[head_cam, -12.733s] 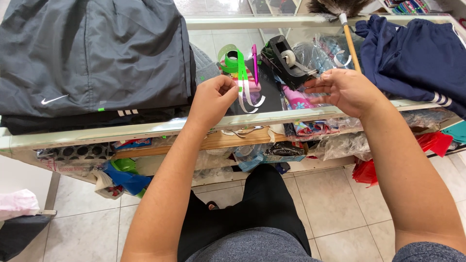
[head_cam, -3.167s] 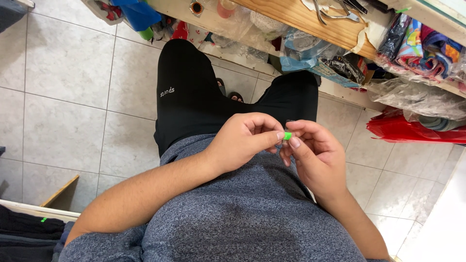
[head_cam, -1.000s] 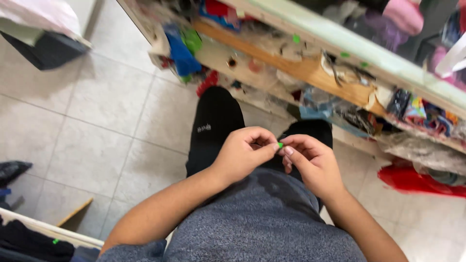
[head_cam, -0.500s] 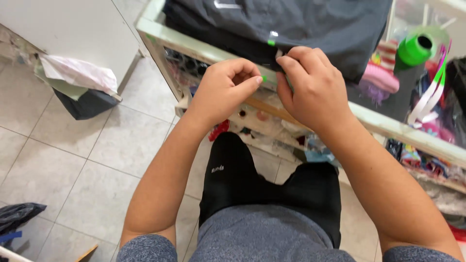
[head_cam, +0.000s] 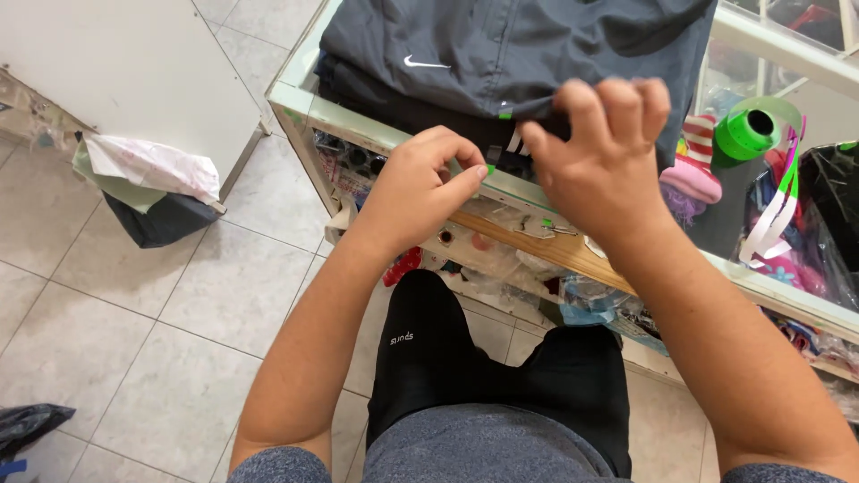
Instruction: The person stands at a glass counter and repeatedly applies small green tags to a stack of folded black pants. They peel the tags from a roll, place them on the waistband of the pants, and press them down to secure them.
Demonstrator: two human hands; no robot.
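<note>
pinching a small green tag (head_cam: 490,169) between thumb and forefinger, the left hand (head_cam: 416,192) sits curled nearly closed at the front edge of the glass table (head_cam: 358,125), just beside the folded dark garment (head_cam: 501,54) lying on top. the right hand (head_cam: 599,161) rests palm down on the near edge of that garment, fingers spread and bent over the cloth, pressing rather than gripping, close beside the left. a green ribbon roll (head_cam: 750,132) stands on the table to the right, and a lined bin (head_cam: 161,192) sits on the tiled floor to the left.
</note>
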